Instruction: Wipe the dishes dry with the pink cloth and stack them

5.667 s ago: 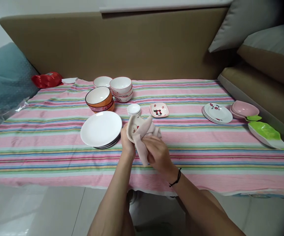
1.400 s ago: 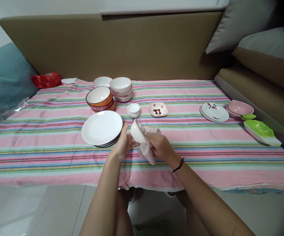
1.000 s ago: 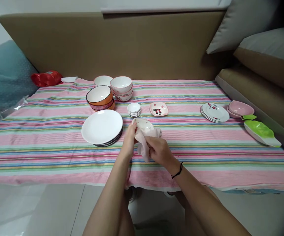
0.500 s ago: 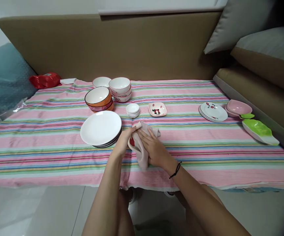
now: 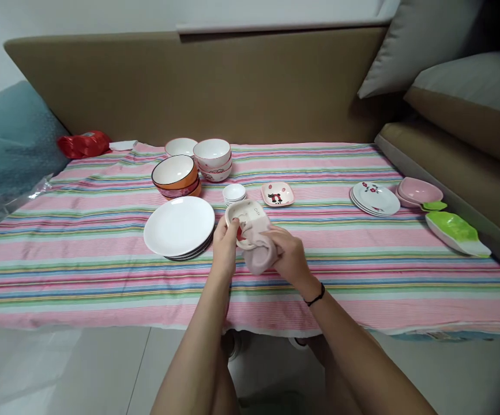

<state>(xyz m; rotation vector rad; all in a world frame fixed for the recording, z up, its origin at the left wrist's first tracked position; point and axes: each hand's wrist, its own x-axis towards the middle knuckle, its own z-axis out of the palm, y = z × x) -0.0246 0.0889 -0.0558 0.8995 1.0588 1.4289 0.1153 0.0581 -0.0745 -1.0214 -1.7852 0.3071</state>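
My left hand [image 5: 227,245] is closed on the left rim of a small cream dish [image 5: 248,208] with a red figure and lettering inside. The dish is tilted, held above the striped cloth. A greyish-pink cleaning cloth [image 5: 260,253] is bunched in my right hand [image 5: 288,251] and lies against the dish's right side, covering part of it. Just beyond my hands sit a stack of little white bowls [image 5: 234,192] and a pink square dish [image 5: 278,195] with a cat picture.
White plates [image 5: 179,226] are stacked at left, with orange bowls [image 5: 174,176] and white bowls [image 5: 212,157] behind. At right are flowered plates [image 5: 375,199], pink bowls [image 5: 420,190] and a green leaf-shaped dish [image 5: 455,230]. A red bundle [image 5: 84,144] lies far left.
The cloth, which covered most of the dish, has drawn back to the right with my right hand. The inside of the dish now shows, and my left thumb presses over its rim.
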